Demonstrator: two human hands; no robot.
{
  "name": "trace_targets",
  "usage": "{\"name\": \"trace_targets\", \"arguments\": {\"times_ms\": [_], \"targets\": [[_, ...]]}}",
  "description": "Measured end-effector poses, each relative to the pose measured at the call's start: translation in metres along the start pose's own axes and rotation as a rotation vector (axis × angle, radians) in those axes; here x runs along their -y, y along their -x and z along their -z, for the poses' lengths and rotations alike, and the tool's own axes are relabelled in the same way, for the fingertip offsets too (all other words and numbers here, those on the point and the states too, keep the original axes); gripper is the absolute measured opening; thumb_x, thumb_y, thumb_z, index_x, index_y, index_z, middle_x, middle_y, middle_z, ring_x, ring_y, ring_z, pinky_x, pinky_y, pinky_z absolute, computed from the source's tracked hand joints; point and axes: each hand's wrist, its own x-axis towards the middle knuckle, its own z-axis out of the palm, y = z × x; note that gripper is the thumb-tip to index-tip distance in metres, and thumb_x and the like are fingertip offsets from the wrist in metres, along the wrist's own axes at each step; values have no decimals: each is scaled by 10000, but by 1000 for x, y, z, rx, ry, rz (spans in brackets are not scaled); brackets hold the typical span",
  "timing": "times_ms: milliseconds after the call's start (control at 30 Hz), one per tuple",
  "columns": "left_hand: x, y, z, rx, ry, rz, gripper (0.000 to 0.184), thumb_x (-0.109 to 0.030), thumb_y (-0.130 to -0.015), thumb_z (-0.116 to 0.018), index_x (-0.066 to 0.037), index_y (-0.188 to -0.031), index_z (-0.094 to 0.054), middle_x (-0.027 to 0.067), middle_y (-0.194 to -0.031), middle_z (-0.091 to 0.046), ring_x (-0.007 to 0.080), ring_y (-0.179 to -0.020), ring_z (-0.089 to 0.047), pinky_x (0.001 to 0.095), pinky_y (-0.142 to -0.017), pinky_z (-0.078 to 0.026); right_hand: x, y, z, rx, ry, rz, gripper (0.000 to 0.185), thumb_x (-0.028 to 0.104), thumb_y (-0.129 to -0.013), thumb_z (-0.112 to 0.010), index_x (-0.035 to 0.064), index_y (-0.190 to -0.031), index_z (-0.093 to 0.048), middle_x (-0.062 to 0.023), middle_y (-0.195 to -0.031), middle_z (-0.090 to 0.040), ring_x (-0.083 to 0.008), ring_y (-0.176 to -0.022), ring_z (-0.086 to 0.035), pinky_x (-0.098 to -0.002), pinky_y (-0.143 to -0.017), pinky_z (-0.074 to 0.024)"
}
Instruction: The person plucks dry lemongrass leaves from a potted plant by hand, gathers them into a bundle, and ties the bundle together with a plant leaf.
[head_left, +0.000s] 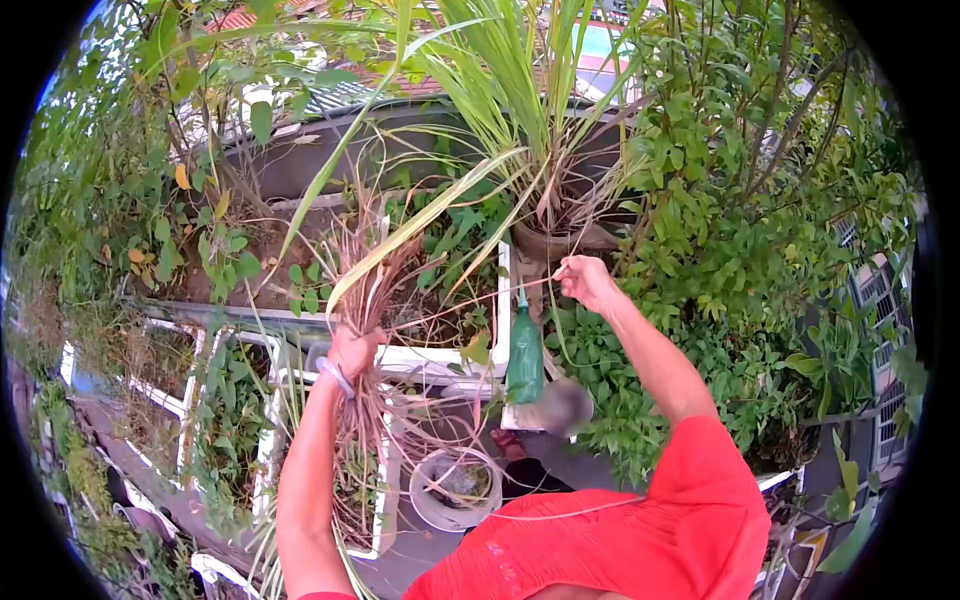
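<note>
My left hand [355, 352] is wrapped round a thick bundle of dry grass leaves [375, 285]; brown ends stick out above the fist and long ones hang below it. A grey band circles that wrist. To the right, my right hand [588, 282] pinches the end of a thin dry strand [470, 302], which runs taut toward the bundle. Behind my right hand a tall green grass clump [530, 110] grows from a round pot [560, 243], with dry leaves at its base. One long yellowing leaf [430, 225] slants across above my left hand.
Below my right hand stands a green plastic bottle [525, 355]. A pale bucket [456, 490] sits near my feet, with dry strands over its rim. White-framed planters [440, 362] lie ahead and to the left. Leafy bushes [720, 200] crowd the right side.
</note>
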Motion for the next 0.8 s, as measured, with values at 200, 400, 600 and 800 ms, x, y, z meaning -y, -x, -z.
{"name": "trace_targets", "arguments": {"times_ms": [200, 400, 600, 800], "targets": [[49, 143, 154, -388, -21, 172, 90, -108, -706, -581, -64, -665, -513, -33, -491, -420, 55, -373, -362, 213, -335, -273, -80, 73, -56, 634, 876, -390, 345, 290, -875, -415, -43, -894, -505, -136, -816, -619, -154, -550, -552, -282, -516, -487], [121, 288, 241, -960, 322, 183, 179, -216, -816, -555, -52, -756, -515, -49, -461, -310, 61, -352, -276, 210, -329, -225, -74, 44, -43, 549, 1503, -247, 362, 330, -821, -510, -28, -799, -555, -119, -745, -609, -174, -613, -582, -315, -582, -483], [174, 293, 158, -963, 362, 205, 190, -204, -808, -583, -23, -838, -534, -52, -516, -361, 40, -403, -283, 196, -372, -211, -88, -51, 4, 578, 2507, 254, 198, 175, -762, -500, 20, -800, -616, -177, -803, -608, -339, -730, -597, -405, -676, -489], [241, 267, 105, -984, -220, 80, 182, -204, -824, -549, -27, -862, -527, -33, -653, -434, 51, -521, -345, 214, -437, -279, -51, -95, 43, -386, 2139, 898, 59, 50, -705, -506, 38, -759, -484, -142, -772, -509, -324, -741, -527, -432, -596, -442]]}}
